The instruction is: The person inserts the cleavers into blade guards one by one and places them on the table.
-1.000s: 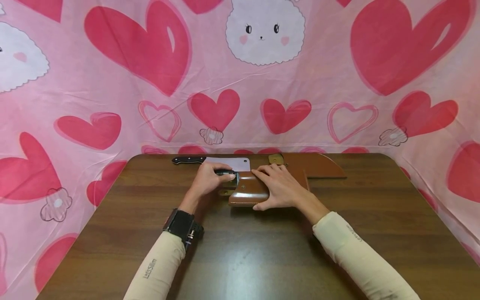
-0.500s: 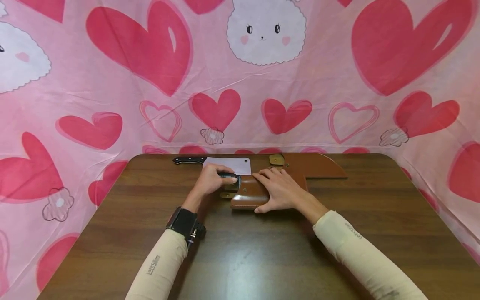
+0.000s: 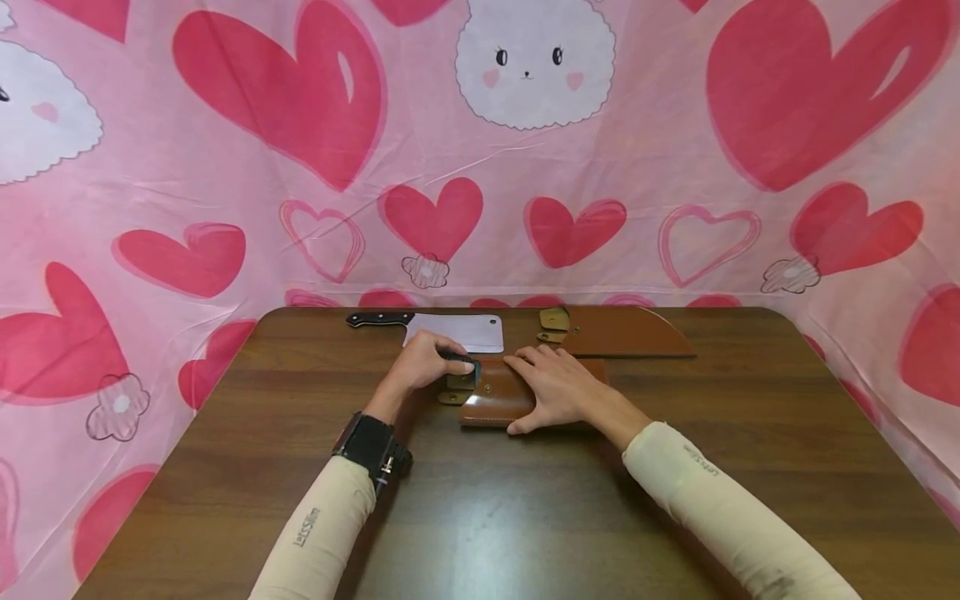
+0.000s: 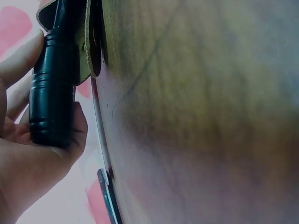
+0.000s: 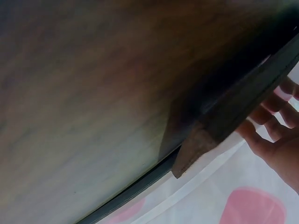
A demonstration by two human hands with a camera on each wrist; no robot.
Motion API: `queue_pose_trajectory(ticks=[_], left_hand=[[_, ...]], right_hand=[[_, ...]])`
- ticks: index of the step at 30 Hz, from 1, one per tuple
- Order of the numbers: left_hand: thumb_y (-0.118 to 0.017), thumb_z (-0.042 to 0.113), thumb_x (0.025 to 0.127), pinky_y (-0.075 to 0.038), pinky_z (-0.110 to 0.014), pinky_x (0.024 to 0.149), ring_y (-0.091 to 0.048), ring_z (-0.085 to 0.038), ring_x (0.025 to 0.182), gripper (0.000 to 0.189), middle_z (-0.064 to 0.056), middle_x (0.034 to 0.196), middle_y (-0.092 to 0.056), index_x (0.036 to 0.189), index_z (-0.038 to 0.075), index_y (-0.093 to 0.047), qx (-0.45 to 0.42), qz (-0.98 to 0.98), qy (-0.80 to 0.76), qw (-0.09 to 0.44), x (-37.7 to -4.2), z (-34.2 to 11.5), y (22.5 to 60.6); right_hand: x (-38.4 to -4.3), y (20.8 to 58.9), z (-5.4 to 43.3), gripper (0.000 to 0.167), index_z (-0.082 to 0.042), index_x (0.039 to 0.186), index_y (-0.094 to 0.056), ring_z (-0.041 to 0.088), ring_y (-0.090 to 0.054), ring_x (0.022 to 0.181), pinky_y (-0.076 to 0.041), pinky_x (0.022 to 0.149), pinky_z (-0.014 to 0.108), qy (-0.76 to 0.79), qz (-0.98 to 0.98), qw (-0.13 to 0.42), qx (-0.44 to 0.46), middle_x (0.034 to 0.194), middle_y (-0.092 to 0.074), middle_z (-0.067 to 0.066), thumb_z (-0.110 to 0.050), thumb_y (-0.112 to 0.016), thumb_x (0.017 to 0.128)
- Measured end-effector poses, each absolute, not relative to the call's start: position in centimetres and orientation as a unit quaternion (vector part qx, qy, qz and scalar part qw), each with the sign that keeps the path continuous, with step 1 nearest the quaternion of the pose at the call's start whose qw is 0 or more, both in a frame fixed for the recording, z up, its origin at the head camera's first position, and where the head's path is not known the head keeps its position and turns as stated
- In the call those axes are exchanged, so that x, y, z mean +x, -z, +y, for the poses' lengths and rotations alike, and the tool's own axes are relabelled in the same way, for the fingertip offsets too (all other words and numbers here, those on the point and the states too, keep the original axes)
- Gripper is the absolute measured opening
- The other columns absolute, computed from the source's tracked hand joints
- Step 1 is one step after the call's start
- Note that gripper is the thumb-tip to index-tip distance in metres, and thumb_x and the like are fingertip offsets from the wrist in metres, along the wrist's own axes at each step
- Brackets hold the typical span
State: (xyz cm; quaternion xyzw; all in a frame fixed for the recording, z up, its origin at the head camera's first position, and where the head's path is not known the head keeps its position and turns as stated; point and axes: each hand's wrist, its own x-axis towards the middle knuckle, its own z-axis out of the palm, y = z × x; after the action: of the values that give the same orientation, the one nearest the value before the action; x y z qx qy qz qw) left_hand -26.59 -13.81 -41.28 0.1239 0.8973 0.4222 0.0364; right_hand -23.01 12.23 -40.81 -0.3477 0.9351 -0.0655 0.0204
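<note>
My left hand (image 3: 423, 367) grips a black ringed handle (image 4: 53, 88) of a knife, its thumb along the top and fingers wrapped beneath. The handle runs into the left end of a brown leather knife sheath (image 3: 498, 396), which hides the blade. Over that sheath lies my right hand (image 3: 558, 385), fingers spread to its far edge and thumb at the near edge, holding it. A strap with a snap (image 3: 452, 398) sticks out below the handle. In the right wrist view, the sheath's edge (image 5: 243, 98) shows dark beside the right fingers (image 5: 254, 135).
Behind the hands lies a cleaver (image 3: 457, 330) with a black handle. To its right is a second, longer brown sheath (image 3: 622, 332) with straps at its left end. The wooden table (image 3: 480, 508) ends at a pink heart-patterned cloth (image 3: 420, 150).
Both hands have brought the sheathed knife slightly nearer to me, off the overlap with the cleaver and the second sheath, which now show more fully.
</note>
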Motion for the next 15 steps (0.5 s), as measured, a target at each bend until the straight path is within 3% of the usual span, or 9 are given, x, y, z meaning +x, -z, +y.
queue_pose_trajectory(ticks=[15], left_hand=[[-0.087, 0.021, 0.081, -0.049, -0.041, 0.092, -0.063, -0.024, 0.1, 0.022, -0.006, 0.097, -0.076, 0.095, 0.006, -0.081, 0.126, 0.901, -0.411, 0.052, -26.3, -13.73, 41.06]], right_hand=[[-23.14, 41.14, 12.0, 0.114, -0.01, 0.155, -0.04, 0.03, -0.044, 0.131, -0.038, 0.105, 0.054, 0.053, 0.935, 0.041, -0.349, 0.148, -0.045, 0.009, -0.079, -0.072, 0.07]])
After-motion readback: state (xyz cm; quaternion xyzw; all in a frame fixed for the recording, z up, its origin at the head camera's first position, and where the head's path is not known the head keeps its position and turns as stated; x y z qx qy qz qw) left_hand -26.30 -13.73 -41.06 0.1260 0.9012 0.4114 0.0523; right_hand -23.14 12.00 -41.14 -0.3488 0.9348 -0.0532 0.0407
